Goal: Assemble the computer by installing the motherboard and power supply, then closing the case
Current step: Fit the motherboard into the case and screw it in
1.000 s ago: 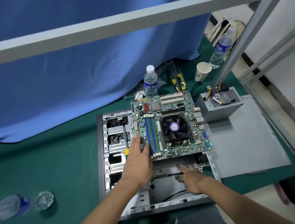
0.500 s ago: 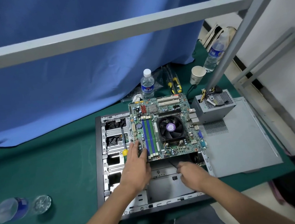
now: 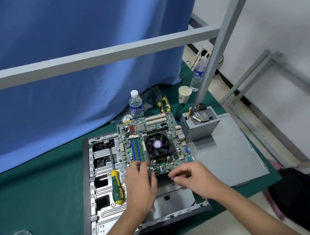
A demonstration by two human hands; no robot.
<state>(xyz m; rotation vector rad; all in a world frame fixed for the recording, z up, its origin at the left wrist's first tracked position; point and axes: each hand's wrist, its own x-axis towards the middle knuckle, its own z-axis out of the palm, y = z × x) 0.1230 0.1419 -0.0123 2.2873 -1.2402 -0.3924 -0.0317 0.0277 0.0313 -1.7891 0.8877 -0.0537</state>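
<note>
So this build looks early-to-mid stage. The motherboard (image 3: 154, 142) sits over the far half of the open case (image 3: 103, 183), but it doesn't look seated or screwed down yet; its near edge is where both hands are busy. The left hand (image 3: 139, 184) has curled fingers on the board's near edge at about 6 o'clock, seemingly gripping it. The right hand (image 3: 193, 178) sits just to the right with fingers pinched narrow, maybe on a screw or cable, can't tell what.

Left to do, by the look of it: fix the board, drop in the power supply (image 3: 199, 124), which is still outside at the case's 2 o'clock, parked on the loose side panel (image 3: 230, 159), then close up.

Contents: inside the case, a green-and-yellow screwdriver (image 3: 116, 183) lies at 9 o'clock of the hands. The paper cup (image 3: 184, 94) at 12 o'clock looks empty-ish, hard to say. The water bottle (image 3: 135, 105) behind the board is capped.
</note>
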